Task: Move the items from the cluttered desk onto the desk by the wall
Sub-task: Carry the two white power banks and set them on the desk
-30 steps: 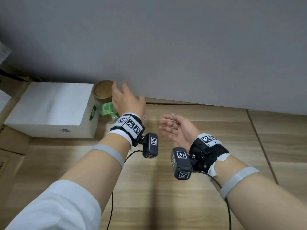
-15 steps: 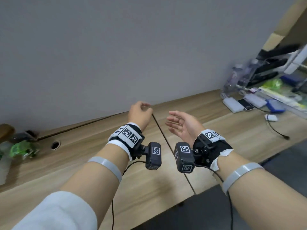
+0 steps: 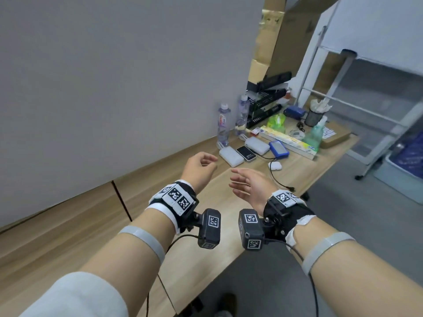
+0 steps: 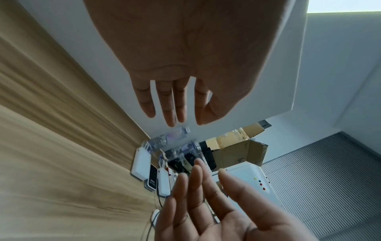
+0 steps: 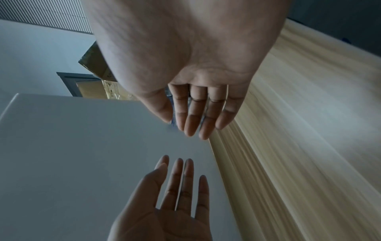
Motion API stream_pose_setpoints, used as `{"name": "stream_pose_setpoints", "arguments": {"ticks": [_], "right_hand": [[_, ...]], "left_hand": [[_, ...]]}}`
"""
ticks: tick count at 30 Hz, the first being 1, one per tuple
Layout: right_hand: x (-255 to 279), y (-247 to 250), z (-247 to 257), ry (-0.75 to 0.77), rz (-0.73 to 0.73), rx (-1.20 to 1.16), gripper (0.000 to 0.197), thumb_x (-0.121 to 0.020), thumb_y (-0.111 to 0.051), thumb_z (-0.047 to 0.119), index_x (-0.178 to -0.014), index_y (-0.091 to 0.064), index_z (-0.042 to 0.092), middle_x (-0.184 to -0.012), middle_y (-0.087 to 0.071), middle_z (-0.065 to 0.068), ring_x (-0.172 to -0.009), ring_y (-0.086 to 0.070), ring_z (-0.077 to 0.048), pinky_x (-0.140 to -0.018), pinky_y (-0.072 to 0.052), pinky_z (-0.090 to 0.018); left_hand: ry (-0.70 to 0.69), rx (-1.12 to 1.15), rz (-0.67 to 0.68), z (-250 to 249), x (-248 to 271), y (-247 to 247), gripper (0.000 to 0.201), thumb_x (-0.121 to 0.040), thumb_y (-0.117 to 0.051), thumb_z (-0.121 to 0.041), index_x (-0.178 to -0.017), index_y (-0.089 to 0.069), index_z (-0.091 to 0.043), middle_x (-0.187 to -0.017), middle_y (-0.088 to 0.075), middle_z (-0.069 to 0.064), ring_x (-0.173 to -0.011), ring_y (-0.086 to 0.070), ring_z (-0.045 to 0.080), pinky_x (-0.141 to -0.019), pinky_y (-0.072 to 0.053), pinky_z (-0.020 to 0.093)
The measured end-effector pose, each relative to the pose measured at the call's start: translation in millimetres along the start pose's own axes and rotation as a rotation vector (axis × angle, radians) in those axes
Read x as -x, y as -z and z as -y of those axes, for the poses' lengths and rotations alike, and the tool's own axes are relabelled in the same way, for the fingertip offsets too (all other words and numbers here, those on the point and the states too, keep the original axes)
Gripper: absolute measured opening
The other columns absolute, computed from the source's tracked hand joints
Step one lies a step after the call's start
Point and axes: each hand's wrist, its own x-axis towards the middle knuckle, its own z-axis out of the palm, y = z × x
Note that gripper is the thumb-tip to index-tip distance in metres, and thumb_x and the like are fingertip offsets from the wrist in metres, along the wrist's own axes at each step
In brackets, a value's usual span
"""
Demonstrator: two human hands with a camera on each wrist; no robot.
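Wood-grain cluttered desk by the grey wall: two clear plastic water bottles upright at the wall; two white power banks flanking a black phone; blue-cased device; white earbud case with black cable; long printed box; black mesh pen cup. Left hand and right hand hover short of these, fingers loosely spread, holding nothing. Since the earlier frame the view has swung right, bringing the clutter nearer; the green-labelled jar is gone from sight.
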Motion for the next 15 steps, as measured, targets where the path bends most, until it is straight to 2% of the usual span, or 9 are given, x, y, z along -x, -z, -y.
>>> {"name": "stream_pose_setpoints", "arguments": {"ticks": [2, 5, 8, 12, 15], "right_hand": [[-23, 17, 11, -0.010, -0.012, 0.042, 0.022, -0.099, -0.055, 0.021, -0.111, -0.070, 0.011, -0.093, -0.066, -0.007, -0.083, -0.067, -0.022, -0.074, -0.051, -0.029], [-63, 38, 31, -0.033, -0.040, 0.116, 0.021, -0.099, -0.055, 0.017, -0.111, -0.071, 0.010, -0.088, -0.065, -0.007, -0.079, -0.066, -0.021, -0.072, -0.051, -0.029], [-103, 56, 53, -0.069, -0.075, 0.190, 0.022, -0.099, -0.053, 0.015, -0.111, -0.070, 0.009, -0.085, -0.065, -0.006, -0.078, -0.065, -0.021, -0.074, -0.051, -0.030], [-146, 81, 72, -0.107, -0.101, 0.257, 0.021, -0.100, -0.052, 0.012, -0.111, -0.069, 0.007, -0.082, -0.064, -0.005, -0.073, -0.063, -0.020, -0.071, -0.050, -0.029], [-174, 100, 81, -0.150, -0.094, 0.289, 0.019, -0.098, -0.056, 0.013, -0.110, -0.069, 0.007, -0.081, -0.065, -0.005, -0.071, -0.063, -0.020, -0.068, -0.050, -0.029]], "left_hand": [[0.022, 0.041, 0.013, 0, -26, -21, 0.017, -0.091, -0.061, -0.012, -0.106, -0.069, -0.011, -0.096, -0.066, -0.001, -0.079, -0.057, 0.005, -0.064, -0.041, 0.016], [0.067, 0.122, 0.029, 5, -69, -49, 0.017, -0.091, -0.059, -0.009, -0.105, -0.069, -0.011, -0.102, -0.069, 0.005, -0.084, -0.062, 0.014, -0.072, -0.045, 0.026], [0.129, 0.220, 0.018, 15, -109, -72, 0.014, -0.093, -0.057, -0.007, -0.102, -0.067, -0.010, -0.103, -0.071, 0.007, -0.091, -0.066, 0.020, -0.067, -0.046, 0.023], [0.259, 0.314, -0.029, 28, -146, -94, 0.012, -0.096, -0.055, -0.007, -0.102, -0.064, -0.004, -0.082, -0.066, 0.007, -0.068, -0.060, 0.015, -0.050, -0.044, 0.013], [0.341, 0.319, -0.041, 37, -168, -109, 0.014, -0.095, -0.057, -0.009, -0.103, -0.065, 0.000, -0.074, -0.063, 0.006, -0.059, -0.056, 0.015, -0.054, -0.045, 0.020]]}}
